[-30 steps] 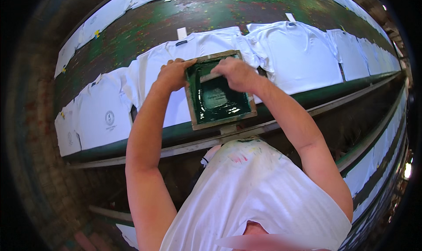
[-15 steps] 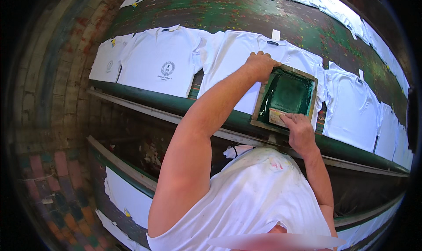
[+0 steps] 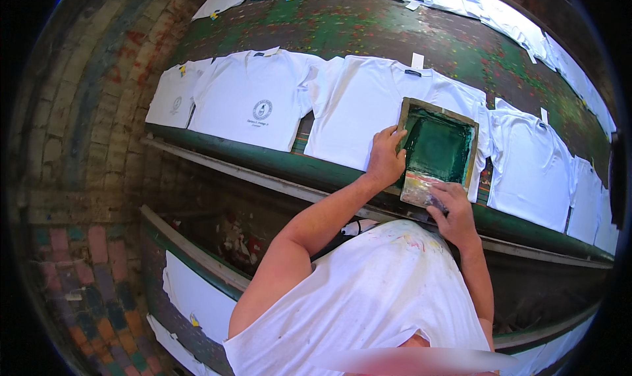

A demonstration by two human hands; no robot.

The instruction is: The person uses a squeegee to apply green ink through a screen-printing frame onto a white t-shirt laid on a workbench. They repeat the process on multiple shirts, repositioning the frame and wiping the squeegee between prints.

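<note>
A small wooden screen-printing frame (image 3: 440, 108) lies on a white T-shirt (image 3: 352, 109), its mesh coated with dark green ink. My left hand (image 3: 387, 157) grips the frame's left side, thumb over the rim. In my right hand (image 3: 453, 211) is a paint-stained squeegee (image 3: 417, 188), held at the frame's near end and covering part of the near rim. The shirt area beneath the mesh is hidden. To the left, another white T-shirt (image 3: 230, 93) bears a dark round print with lettering below it.
More white T-shirts (image 3: 532, 155) line the near edge of the long paint-spattered table (image 3: 329, 27), and another row runs along its far side. A metal rail (image 3: 257, 175) follows the near edge. At lower left another table holds white shirts (image 3: 197, 294), beside a patterned brick floor (image 3: 99, 270).
My left hand has come down from the frame's far left corner to its left side. The squeegee, in my right hand, has moved nearer to me, onto the frame's near end.
</note>
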